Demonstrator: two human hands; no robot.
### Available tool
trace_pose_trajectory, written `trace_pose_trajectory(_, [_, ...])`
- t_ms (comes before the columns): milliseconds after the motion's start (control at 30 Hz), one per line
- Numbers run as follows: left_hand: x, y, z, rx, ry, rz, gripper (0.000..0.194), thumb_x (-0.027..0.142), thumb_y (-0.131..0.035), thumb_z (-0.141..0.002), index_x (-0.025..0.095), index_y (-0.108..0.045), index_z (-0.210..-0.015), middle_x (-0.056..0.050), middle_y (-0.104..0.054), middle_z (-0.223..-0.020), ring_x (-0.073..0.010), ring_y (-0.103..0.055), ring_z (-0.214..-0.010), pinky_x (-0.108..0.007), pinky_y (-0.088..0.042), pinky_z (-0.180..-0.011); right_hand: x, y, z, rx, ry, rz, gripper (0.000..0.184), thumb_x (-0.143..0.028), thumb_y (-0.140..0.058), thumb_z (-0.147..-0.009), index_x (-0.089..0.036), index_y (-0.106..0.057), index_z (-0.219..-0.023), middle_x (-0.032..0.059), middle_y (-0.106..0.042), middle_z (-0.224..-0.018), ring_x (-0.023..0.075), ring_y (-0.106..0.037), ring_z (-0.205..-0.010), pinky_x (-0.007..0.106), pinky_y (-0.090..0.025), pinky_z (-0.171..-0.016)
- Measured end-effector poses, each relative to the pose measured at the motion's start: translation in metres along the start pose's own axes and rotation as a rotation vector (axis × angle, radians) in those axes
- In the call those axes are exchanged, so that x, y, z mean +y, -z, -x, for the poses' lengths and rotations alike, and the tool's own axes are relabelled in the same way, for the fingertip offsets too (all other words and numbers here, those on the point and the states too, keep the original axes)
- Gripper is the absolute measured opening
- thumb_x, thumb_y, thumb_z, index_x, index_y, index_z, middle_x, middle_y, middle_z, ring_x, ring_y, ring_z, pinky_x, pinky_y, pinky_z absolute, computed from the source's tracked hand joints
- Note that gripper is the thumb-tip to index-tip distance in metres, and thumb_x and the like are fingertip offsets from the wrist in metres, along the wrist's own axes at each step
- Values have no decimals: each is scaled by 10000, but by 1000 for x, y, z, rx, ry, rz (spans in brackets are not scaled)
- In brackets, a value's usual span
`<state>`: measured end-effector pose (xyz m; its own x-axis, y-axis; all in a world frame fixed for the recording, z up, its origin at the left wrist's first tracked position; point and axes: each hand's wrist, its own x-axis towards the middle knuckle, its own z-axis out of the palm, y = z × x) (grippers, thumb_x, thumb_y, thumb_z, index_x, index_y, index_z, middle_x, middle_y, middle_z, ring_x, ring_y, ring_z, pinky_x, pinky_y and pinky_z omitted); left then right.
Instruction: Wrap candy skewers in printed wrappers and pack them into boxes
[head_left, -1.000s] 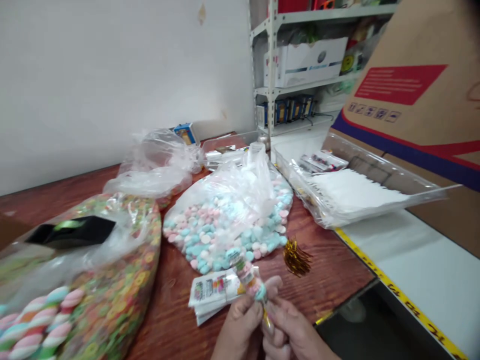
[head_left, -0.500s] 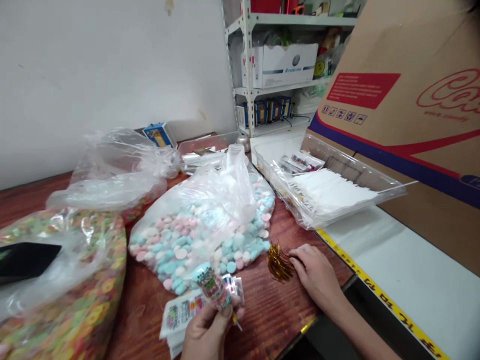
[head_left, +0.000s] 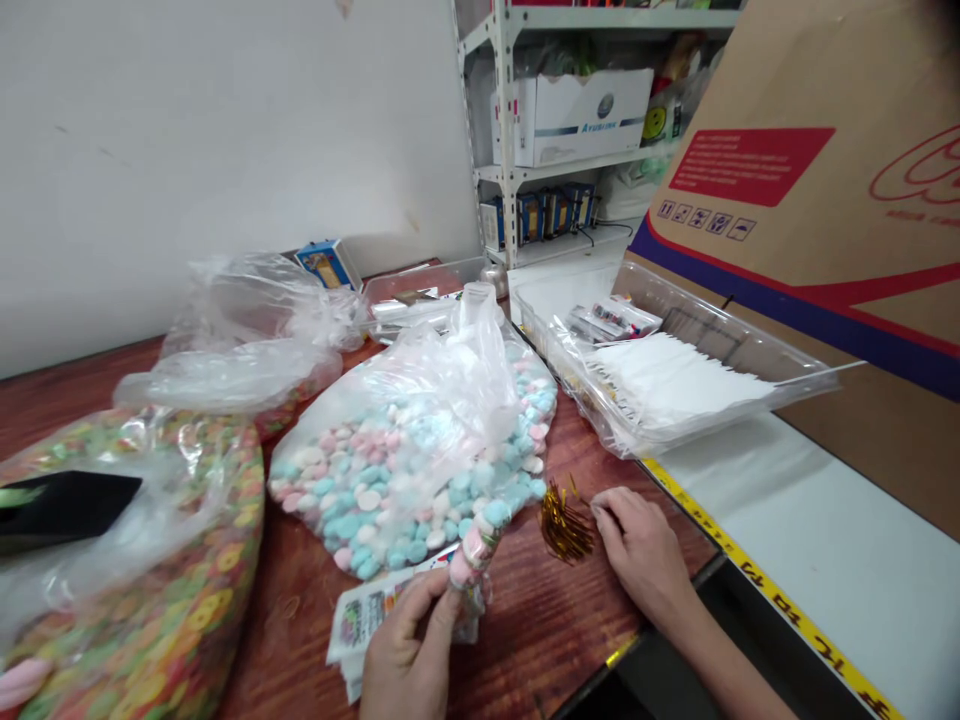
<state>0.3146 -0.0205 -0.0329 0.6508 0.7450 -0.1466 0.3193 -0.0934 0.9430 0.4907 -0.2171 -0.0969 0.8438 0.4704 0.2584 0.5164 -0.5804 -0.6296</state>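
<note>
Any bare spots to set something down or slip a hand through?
Wood between left hand and right hand, nearer than the gold strands. Narrow strip between the ring-candy bag and printed packets. White surface right of the yellow tape, in front of the clear tray. Crowded: back left, where the pastel candy bag and clear bag bunch.

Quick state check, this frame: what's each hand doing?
Left hand: closed, holding a small candy packet.
Right hand: fingers beside the gold ties; whether they pinch one can't be told.
</note>
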Motion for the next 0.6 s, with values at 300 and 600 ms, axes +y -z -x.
trace_pose_trajectory(300, [-9,6,-1,-15,-26,-59,307,454,-682,-739,225,-760,-928,-44,-730,-875,-245,-616,-816,-294,-459,-769,-7,2,3,96,-12,-127,161,-245,-484,-907,-210,-639,-881,59,-695,-917,226,-618,-900,345,-410,-835])
trace_pose_trajectory(600, [-10,-3,4,-19,-395,-320,200,265,-515,-886,214,-707,-907,-59,-694,-935,-218,-624,-882,-318,-478,-792,-52,12,29,102,-117,-301,155,-332,-475,-943,-224,-582,-906,1,-656,-791,151,-630,-688,219,-486,-652])
